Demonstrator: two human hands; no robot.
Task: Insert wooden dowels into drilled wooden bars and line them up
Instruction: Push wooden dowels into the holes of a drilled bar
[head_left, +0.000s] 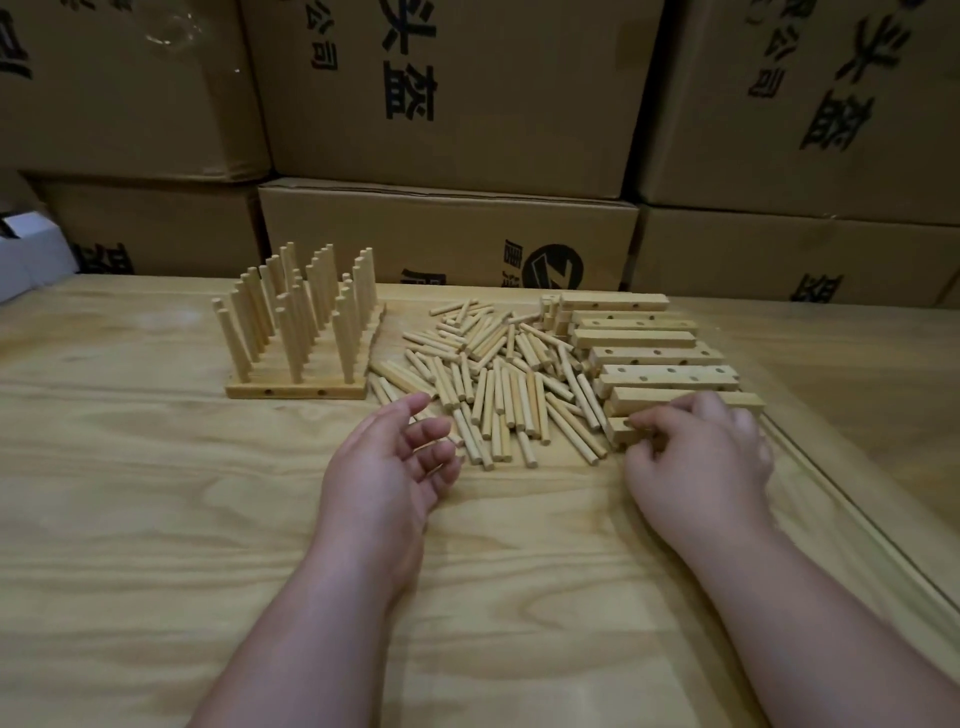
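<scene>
At the far left edge a white box pokes in beside the stacked brown cardboard cartons with black printed characters that wall off the back of the pale, grain-patterned wooden table; on the table's left part stand the finished light wooden bars packed side by side with upright dowels, the dowels rising in several rows, the nearest bar showing two drilled holes in its front face. Just right of that block lies a loose heap of short, pale round wooden dowels, scattered flat and crossing one another, its left edge touching or almost touching the block; the left hand rests at the heap's near left corner, palm turned up and inward, fingers loosely curved and holding nothing, fingertips just beside the nearest dowels. Right of the heap lies a loose stack of undowelled light wooden bars with drilled holes, laid lengthwise across the table in a receding row, holes visible on several upper faces; the right hand sits at the near end of this stack, back of the hand up, fingers curled round the nearest drilled wooden bar, whose left end shows past the fingertips; the rest of it is hidden under the hand.
</scene>
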